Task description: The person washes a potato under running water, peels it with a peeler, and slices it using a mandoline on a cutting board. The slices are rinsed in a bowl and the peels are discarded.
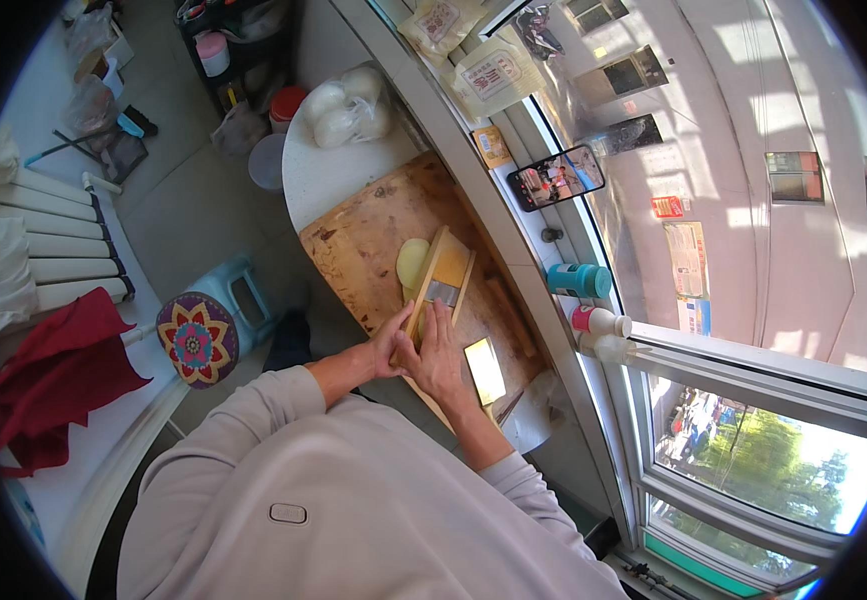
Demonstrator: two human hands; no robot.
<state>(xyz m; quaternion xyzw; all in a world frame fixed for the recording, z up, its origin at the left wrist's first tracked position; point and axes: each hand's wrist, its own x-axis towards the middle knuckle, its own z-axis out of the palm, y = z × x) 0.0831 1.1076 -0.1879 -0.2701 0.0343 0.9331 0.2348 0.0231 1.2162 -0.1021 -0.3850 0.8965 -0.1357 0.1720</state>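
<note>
A wooden mandoline slicer [448, 266] with a metal blade plate lies tilted over a wooden cutting board [354, 244]. My left hand [390, 341] grips the slicer's near left edge. Flat on the lower part of the slicer, just below the blade, rests my right hand [437, 349]; whatever may be under its palm is mostly hidden. Pale yellow-green round slices [411, 260] lie on the board beside and partly beneath the slicer. To the right of my right hand is a cleaver [486, 369] with a bright, reflecting blade, its handle pointing towards me.
A bag of round white items [347, 106] stands on the counter's far end. Along the windowsill are a propped phone [557, 178], a teal bottle [578, 280] and a white bottle [600, 321]. A blue stool [242, 296] with a patterned round cover stands at left.
</note>
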